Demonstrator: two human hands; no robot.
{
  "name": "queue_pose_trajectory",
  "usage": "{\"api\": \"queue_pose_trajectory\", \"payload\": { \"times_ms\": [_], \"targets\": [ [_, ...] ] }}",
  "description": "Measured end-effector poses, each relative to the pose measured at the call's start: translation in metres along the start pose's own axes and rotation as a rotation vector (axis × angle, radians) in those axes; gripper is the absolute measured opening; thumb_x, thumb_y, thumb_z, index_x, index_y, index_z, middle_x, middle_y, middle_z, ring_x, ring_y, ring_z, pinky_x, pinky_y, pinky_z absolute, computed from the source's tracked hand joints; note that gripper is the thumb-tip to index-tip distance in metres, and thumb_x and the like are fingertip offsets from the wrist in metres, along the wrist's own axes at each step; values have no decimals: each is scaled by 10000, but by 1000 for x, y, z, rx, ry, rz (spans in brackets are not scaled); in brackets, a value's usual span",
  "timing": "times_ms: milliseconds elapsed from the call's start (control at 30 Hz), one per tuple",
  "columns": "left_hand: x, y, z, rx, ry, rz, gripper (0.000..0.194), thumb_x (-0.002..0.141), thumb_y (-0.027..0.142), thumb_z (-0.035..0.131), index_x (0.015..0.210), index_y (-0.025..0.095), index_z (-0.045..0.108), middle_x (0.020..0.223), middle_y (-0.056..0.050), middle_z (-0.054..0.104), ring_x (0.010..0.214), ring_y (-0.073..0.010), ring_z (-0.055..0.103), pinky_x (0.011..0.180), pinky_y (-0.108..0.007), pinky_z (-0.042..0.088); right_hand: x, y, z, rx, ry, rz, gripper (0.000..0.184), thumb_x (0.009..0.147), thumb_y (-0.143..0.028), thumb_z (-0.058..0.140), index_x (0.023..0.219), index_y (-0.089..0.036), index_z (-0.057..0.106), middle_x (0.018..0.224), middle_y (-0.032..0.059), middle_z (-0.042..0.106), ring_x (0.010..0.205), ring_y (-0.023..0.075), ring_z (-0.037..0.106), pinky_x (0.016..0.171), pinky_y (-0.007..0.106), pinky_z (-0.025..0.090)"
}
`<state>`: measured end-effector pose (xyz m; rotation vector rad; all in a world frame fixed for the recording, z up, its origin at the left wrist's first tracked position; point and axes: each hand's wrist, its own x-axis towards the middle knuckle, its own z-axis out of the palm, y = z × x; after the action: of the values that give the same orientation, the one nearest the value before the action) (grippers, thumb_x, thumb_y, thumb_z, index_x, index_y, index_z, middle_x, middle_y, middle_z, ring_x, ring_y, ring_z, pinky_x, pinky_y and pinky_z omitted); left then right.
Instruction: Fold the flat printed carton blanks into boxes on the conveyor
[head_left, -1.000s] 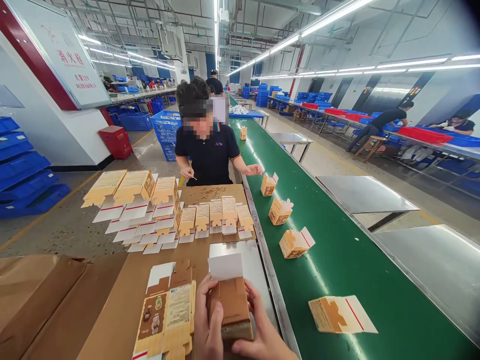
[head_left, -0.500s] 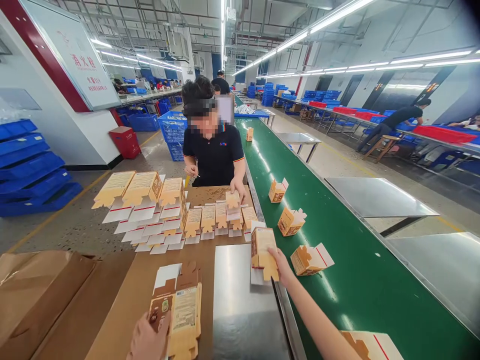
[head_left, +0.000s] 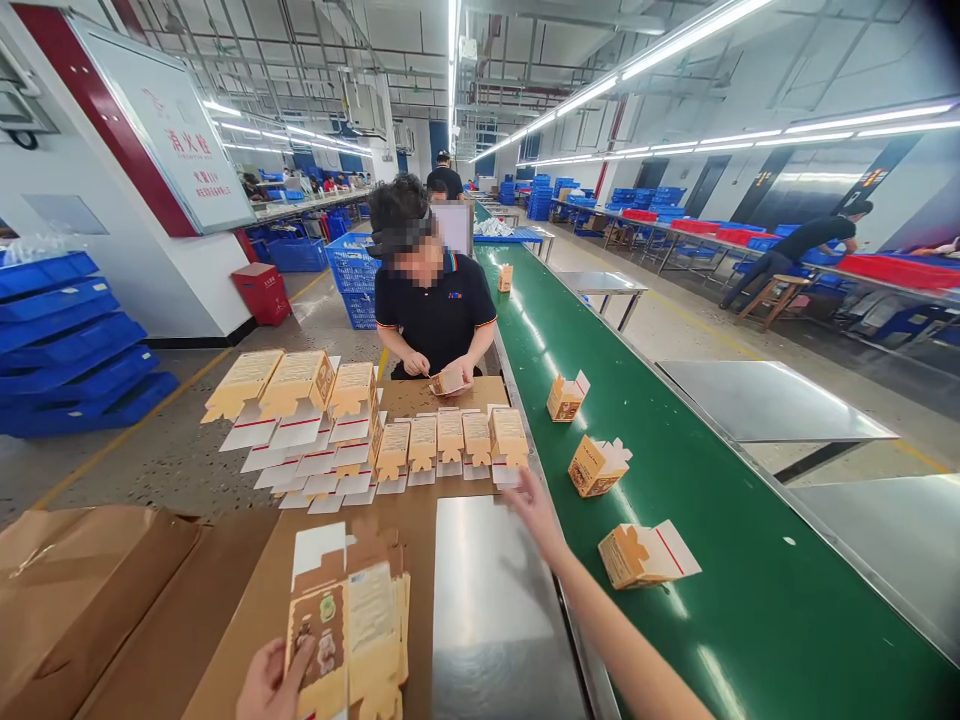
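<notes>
My right hand [head_left: 534, 505] is stretched forward with its fingers apart and holds nothing; it hovers just short of a folded carton [head_left: 508, 436] at the right end of a row of upright cartons [head_left: 435, 440]. My left hand [head_left: 271, 683] grips the lower left edge of a stack of flat carton blanks [head_left: 352, 625] lying on the brown board at the bottom. A person in a black shirt [head_left: 433, 315] sits across the table and holds a carton [head_left: 448, 381] in both hands.
A green conveyor belt [head_left: 675, 460] runs along the right and carries several folded cartons [head_left: 598, 467]. Larger cartons [head_left: 296, 380] stand at the left of the table. A steel plate [head_left: 487, 600] lies in front of me. Blue crates [head_left: 67, 340] are stacked at the left.
My right hand carried the folded carton forward, set it at the right end of the row and let go. My left hand took hold of the flat blanks. The cartons on the belt moved nearer.
</notes>
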<state>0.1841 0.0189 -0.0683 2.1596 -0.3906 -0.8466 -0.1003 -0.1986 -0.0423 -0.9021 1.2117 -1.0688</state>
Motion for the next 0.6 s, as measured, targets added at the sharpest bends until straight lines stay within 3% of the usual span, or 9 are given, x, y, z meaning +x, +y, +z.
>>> {"api": "queue_pose_trajectory", "payload": {
  "times_ms": [100, 167, 300, 433, 500, 600],
  "targets": [
    [-37, 32, 22, -350, -240, 96, 673, 528, 647, 680, 1031, 244, 487, 1015, -67, 669, 1007, -301, 620, 892, -427, 492, -70, 8, 24, 65, -311, 85, 648, 505, -455, 823, 1059, -188, 621, 1044, 111, 696, 986, 280, 640, 903, 456, 458],
    [-63, 52, 39, -387, -270, 174, 684, 515, 631, 710, 1034, 236, 506, 1064, -78, 663, 1081, -308, 582, 954, -424, 453, -104, 7, 34, 121, -436, 128, 583, 540, -510, 793, 992, -171, 650, 963, 101, 722, 897, 273, 673, 866, 452, 483],
    [-106, 80, 53, -357, -262, 354, 624, 647, 612, 630, 1125, 245, 471, 1212, -97, 581, 1163, -290, 514, 1003, -445, 401, -137, -2, 32, 237, -424, 129, 519, 644, -547, 724, 993, -172, 635, 970, 93, 721, 917, 271, 666, 879, 436, 478],
    [-135, 93, 56, -321, -246, 535, 876, 603, 561, 699, 1328, 237, 329, 1301, -130, 514, 1192, -323, 483, 1014, -494, 378, -150, -7, 21, 284, -405, 7, 754, 539, -654, 731, 1128, -204, 593, 986, 98, 714, 981, 315, 636, 903, 456, 466],
    [-151, 95, 67, -405, -317, 599, 954, 543, 635, 704, 1334, 239, 347, 1293, -134, 532, 1210, -351, 475, 998, -486, 406, -157, -9, 20, 320, -426, -12, 893, 507, -720, 696, 1239, -243, 512, 1069, 95, 690, 1079, 338, 589, 956, 464, 438],
    [-175, 95, 92, -484, -409, 692, 846, 606, 798, 482, 1260, 262, 477, 1241, -135, 581, 1215, -356, 487, 968, -484, 444, -165, -12, 21, 241, -415, -139, 1085, 479, -829, 589, 1372, -278, 314, 1287, 98, 559, 1277, 345, 420, 1095, 464, 298]
  ]
}}
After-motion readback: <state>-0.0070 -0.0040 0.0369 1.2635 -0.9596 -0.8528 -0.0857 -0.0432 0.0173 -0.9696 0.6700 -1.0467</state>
